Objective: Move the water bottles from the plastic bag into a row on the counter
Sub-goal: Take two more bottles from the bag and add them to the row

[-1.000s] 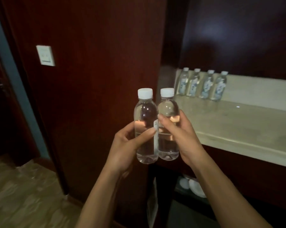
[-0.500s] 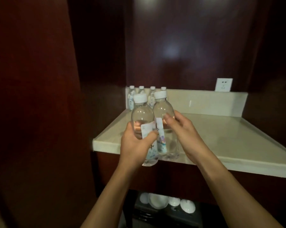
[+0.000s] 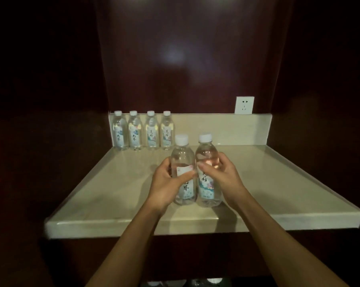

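Beige stone counter point(image 3: 112, 195) fills the middle of my head view, set in a dark red wood alcove. My left hand point(image 3: 166, 184) grips the left bottle point(image 3: 183, 160) just below centre frame, thumb across its label and fingers curled round its left side. My right hand point(image 3: 222, 177) grips the right bottle point(image 3: 206, 154) the same way, thumb lying across the front and fingers wrapped behind. Both bottles stand upright, side by side and touching, white caps up. Their bases sit low over the counter toward its front edge; I cannot tell whether they rest on it or hang just above. Faint shadows fall on the counter below them.

At the back left of the counter, against the low backsplash, a row of four bottles point(image 3: 143, 131) stands upright, close together, labels facing me. The two I hold are well in front of that row and slightly to its right. A white wall socket point(image 3: 244, 105) sits above the backsplash toward the upper right. At the bottom edge of the frame, pale round shapes show under the counter, too dark to identify.
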`<state>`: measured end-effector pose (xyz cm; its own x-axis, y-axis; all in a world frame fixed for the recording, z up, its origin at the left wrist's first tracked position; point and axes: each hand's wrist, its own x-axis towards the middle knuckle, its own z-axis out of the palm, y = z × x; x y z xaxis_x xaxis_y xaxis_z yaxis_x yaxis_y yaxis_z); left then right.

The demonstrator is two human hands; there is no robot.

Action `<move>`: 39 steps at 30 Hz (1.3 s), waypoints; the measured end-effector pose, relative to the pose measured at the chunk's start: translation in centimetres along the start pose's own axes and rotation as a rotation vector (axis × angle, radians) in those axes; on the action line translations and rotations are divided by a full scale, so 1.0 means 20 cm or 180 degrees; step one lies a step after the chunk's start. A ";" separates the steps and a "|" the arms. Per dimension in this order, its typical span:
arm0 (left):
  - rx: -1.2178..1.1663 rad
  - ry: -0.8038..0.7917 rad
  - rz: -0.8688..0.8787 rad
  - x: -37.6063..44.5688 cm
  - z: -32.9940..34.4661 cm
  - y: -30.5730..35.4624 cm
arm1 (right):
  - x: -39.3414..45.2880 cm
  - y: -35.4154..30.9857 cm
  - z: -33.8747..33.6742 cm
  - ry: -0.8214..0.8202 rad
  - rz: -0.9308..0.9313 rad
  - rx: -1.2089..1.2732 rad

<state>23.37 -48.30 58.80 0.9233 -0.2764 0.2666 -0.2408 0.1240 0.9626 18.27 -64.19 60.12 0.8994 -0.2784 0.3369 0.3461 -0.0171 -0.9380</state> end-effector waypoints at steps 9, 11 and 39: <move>0.0177 -0.0285 -0.0055 0.38 -0.02 -0.15 | 0.21 0.11 0.05 0.0351 0.0365 0.0557; 0.0118 -0.0279 -0.0123 0.42 -0.01 -0.18 | 0.19 0.12 0.06 0.0302 0.0401 0.0633; 0.2538 0.0925 -0.0209 0.61 0.15 -0.41 | 0.55 0.38 -0.13 -0.0006 0.0230 -0.2744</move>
<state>35.65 -55.55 54.35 0.9566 0.0096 0.2911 -0.2221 -0.6225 0.7505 30.16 -69.91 56.51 0.9121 -0.3053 0.2736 -0.0344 -0.7221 -0.6909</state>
